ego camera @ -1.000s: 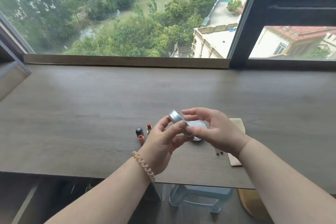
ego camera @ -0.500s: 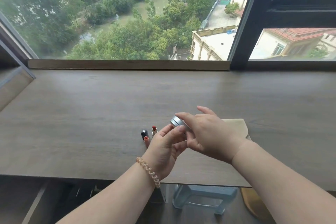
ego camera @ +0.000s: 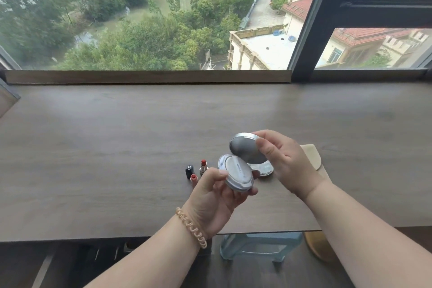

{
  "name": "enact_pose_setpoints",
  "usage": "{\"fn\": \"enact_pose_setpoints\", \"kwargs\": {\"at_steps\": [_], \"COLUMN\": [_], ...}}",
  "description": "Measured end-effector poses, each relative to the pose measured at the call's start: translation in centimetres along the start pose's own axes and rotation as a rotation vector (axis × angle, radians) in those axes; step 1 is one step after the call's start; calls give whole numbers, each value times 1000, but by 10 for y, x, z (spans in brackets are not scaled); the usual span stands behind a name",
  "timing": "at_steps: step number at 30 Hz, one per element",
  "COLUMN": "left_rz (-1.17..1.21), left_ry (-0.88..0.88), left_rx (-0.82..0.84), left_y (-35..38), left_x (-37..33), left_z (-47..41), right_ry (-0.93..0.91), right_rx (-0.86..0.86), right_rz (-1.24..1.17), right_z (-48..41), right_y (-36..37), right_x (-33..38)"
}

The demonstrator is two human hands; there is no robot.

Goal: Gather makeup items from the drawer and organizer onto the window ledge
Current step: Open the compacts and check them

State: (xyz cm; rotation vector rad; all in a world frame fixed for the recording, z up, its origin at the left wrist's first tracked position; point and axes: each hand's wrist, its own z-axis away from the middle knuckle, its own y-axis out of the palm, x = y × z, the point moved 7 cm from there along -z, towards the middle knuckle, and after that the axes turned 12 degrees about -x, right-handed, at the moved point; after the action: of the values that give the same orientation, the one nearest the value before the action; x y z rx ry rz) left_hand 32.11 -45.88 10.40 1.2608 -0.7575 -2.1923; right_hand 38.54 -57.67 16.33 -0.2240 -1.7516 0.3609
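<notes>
A round silver compact is held open above the wooden window ledge. My left hand grips its white base from below. My right hand holds the silver lid, tilted up and back. Under the hands a second round silver item rests on the ledge, mostly hidden. Left of it stand an uncapped red lipstick, a black cap and another small red lipstick.
A beige cloth pouch lies on the ledge behind my right hand. The window frame rises at the back. Below the ledge's front edge are a pale blue plastic stool and a dark open drawer space.
The compact was shut between both hands; now its lid is lifted open by my right hand while my left holds the base. The view shifted slightly.
</notes>
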Motion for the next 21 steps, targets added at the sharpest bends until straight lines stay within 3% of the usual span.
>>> {"fn": "enact_pose_setpoints", "kwargs": {"at_steps": [6,10,21], "left_rz": [15,43,-239], "left_ry": [-122,-150,-39], "left_rx": [-37,-112,-590], "left_y": [-12,-26,-72], "left_x": [21,32,57], "left_z": [-7,-13,-39], "right_ry": [125,252,268], "right_rx": [-48,-18,-31], "right_rz": [2,-122,155], "right_z": [-3,2,-30], "right_y": [9,15,35], "right_x": [-28,-48,-113]}}
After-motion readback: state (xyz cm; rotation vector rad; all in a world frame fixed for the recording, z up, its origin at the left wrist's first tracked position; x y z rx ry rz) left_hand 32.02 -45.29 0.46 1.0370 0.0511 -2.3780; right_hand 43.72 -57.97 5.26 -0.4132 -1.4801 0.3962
